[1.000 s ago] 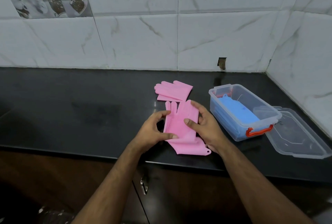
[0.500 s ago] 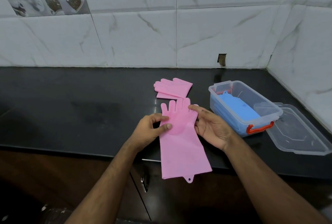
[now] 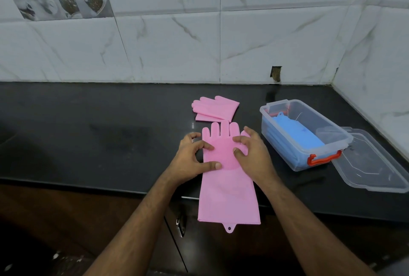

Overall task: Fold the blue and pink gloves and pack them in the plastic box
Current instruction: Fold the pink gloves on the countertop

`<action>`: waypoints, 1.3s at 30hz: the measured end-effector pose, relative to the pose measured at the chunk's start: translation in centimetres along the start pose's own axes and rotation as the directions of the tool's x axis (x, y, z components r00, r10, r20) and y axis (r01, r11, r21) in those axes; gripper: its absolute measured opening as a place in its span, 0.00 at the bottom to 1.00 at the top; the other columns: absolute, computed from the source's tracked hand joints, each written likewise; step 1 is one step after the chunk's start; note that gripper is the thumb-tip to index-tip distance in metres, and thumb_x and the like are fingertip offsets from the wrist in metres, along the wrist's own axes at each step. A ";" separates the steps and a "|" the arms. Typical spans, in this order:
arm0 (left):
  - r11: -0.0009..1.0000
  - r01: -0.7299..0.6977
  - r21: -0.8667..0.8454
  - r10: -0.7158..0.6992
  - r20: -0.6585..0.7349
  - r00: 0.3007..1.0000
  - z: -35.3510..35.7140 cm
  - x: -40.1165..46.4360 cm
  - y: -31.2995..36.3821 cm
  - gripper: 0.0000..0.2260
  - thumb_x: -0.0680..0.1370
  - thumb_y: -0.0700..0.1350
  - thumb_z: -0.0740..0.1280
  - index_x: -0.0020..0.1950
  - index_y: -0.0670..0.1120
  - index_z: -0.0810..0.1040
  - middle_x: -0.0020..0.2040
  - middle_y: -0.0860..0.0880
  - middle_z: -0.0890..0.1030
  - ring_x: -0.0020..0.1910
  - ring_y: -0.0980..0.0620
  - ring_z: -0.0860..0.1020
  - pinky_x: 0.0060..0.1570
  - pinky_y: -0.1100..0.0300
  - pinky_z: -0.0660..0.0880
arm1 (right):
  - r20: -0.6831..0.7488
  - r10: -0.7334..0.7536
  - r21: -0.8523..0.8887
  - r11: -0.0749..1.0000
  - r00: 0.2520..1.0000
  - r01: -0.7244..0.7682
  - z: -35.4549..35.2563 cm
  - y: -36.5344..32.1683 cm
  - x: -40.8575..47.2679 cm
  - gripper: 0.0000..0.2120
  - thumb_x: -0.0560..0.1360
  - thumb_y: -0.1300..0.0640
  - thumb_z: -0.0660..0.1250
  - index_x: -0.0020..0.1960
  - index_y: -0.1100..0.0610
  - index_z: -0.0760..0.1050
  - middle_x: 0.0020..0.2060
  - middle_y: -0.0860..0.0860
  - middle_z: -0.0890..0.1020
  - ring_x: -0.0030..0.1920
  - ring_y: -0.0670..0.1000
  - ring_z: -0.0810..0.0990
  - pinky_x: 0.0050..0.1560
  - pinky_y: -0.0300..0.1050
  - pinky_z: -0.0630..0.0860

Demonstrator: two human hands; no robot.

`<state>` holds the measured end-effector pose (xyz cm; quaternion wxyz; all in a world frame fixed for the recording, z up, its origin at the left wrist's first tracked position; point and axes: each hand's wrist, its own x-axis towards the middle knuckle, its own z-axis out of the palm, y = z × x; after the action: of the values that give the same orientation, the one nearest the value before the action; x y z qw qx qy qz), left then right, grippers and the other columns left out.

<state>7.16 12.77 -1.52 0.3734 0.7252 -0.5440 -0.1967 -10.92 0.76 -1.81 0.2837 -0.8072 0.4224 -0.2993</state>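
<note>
The long pink silicone glove (image 3: pixel 228 178) lies flat on the black stone countertop (image 3: pixel 88 138), fingers pointing toward the wall and its cuff hanging over the front edge, probably spread out so it can be folded neatly. The left hand (image 3: pixel 192 160) presses on the glove's left edge with thumb and curved fingers; the right hand (image 3: pixel 252 154) rests curved fingertips on the bristled palm area, pinning it rather than grasping. Just behind, a second pink glove, already folded (image 3: pixel 214 108), waits on the counter. To the right stands the clear plastic box with red latches (image 3: pixel 309 156), blue gloves (image 3: pixel 298 131) inside, and its clear lid (image 3: pixel 376 171) lies beside it, leaving the box open for packing.
</note>
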 end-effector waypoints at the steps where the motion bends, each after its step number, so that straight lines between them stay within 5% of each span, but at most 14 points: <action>1: 1.000 -0.008 -0.011 0.008 -0.006 1.000 0.1 0.1 -0.1 0.22 0.69 0.56 0.81 0.60 0.51 0.83 0.71 0.54 0.64 0.74 0.55 0.62 0.74 0.56 0.64 | 0.007 0.013 -0.043 0.999 1.000 -0.013 0.2 0.0 0.0 0.16 0.79 0.60 0.70 0.65 0.51 0.80 0.78 0.49 0.66 0.77 0.51 0.64 0.69 0.41 0.58; 4: 0.998 -0.025 -0.051 0.022 -0.059 0.998 0.2 0.4 -0.4 0.17 0.75 0.57 0.76 0.61 0.52 0.82 0.69 0.56 0.66 0.74 0.55 0.64 0.74 0.54 0.65 | -0.012 0.009 -0.098 0.995 1.000 -0.010 0.4 -0.1 0.1 0.14 0.80 0.58 0.69 0.65 0.51 0.80 0.77 0.49 0.68 0.78 0.52 0.62 0.71 0.44 0.55; 10: 0.998 0.012 0.061 -0.001 -0.164 0.986 0.4 2.5 -0.8 0.25 0.78 0.61 0.70 0.70 0.49 0.74 0.68 0.53 0.72 0.68 0.53 0.69 0.69 0.50 0.71 | 0.004 -0.171 -0.180 0.969 0.985 0.169 0.9 -0.7 2.0 0.15 0.82 0.51 0.66 0.67 0.51 0.78 0.74 0.48 0.71 0.75 0.50 0.66 0.75 0.53 0.59; 17: 0.984 0.090 0.155 -0.049 -0.250 0.967 0.8 6.7 -1.3 0.32 0.79 0.66 0.65 0.77 0.48 0.68 0.73 0.50 0.73 0.72 0.48 0.69 0.69 0.45 0.70 | 0.046 -0.029 -0.052 0.998 0.999 0.032 1.3 -0.5 7.1 0.21 0.82 0.38 0.59 0.67 0.47 0.79 0.76 0.51 0.67 0.75 0.55 0.64 0.73 0.64 0.60; 23: 0.964 0.101 0.244 -0.032 -0.272 0.962 0.9 11.2 -2.0 0.23 0.81 0.61 0.63 0.71 0.50 0.76 0.68 0.50 0.76 0.68 0.47 0.72 0.65 0.50 0.69 | 0.263 -0.071 -0.303 0.941 0.962 0.153 2.6 -0.2 10.1 0.34 0.74 0.25 0.43 0.74 0.34 0.68 0.80 0.47 0.58 0.75 0.56 0.61 0.73 0.63 0.58; 28: 0.950 0.140 0.279 -0.047 -0.316 0.948 1.3 12.4 -2.4 0.21 0.77 0.60 0.67 0.66 0.50 0.78 0.61 0.51 0.73 0.62 0.50 0.72 0.62 0.54 0.70 | 0.241 -0.096 -0.361 0.915 0.966 0.182 3.2 0.1 10.5 0.45 0.69 0.22 0.35 0.79 0.39 0.60 0.80 0.44 0.61 0.75 0.55 0.64 0.72 0.62 0.60; 39: 0.955 0.111 0.274 -0.025 -0.299 0.954 1.4 12.4 -2.3 0.14 0.78 0.60 0.66 0.58 0.53 0.77 0.62 0.56 0.78 0.64 0.50 0.73 0.65 0.50 0.68 | 0.156 -0.080 -0.266 0.957 0.984 0.119 3.5 0.7 10.9 0.37 0.80 0.31 0.48 0.81 0.51 0.58 0.81 0.48 0.59 0.78 0.54 0.62 0.75 0.63 0.58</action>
<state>11.78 1.00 -2.61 0.3333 0.8113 -0.4799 -0.0191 -3.69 -8.14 -1.92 0.1836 -0.8784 0.3969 -0.1929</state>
